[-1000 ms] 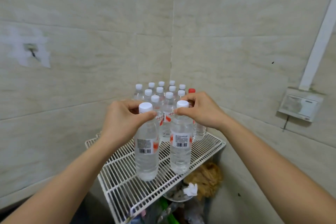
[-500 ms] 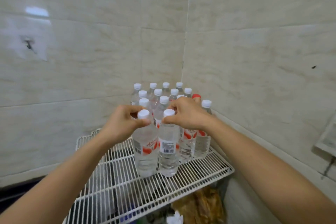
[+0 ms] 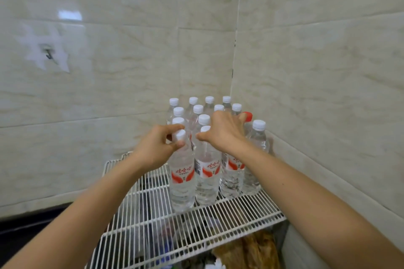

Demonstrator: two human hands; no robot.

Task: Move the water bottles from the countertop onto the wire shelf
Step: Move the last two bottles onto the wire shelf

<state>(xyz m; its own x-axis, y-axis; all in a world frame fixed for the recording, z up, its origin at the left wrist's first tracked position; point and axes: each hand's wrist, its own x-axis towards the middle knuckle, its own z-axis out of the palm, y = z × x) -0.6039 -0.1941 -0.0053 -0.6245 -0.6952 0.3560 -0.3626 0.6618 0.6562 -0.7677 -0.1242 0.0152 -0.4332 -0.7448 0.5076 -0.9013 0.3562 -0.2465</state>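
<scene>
Pale marbled wall tiles (image 3: pixel 131 61) fill the upper part of the frame and meet in a corner right of centre, with a small metal hook (image 3: pixel 48 53) on a whitish patch at the upper left. Below the corner, a white wire shelf (image 3: pixel 196 229) runs from the middle of the frame toward the lower right, and a cluster of clear plastic water bottles with white caps (image 3: pixel 209 107) stands upright on its far end, packed close together against the corner. Among them, at the right of the group, one red-capped bottle (image 3: pixel 248 116) shows partly behind the right hand (image 3: pixel 223 131). At the front of the cluster stand two clear bottles with red-and-white labels, touching side by side, both with their bases on the wire. The left hand (image 3: pixel 157 148) pinches the neck of the left front bottle (image 3: pixel 181 179) just under its white cap, thumb and forefinger curled narrowly around it. The right hand lies over the top of the right front bottle (image 3: pixel 206 177), fingers bent and closed about its cap and neck. Both bare forearms reach in from the lower corners of the frame. Under the shelf, at the bottom right, sits a brownish crumpled bag (image 3: pixel 251 251), seen blurrily through the wires.
</scene>
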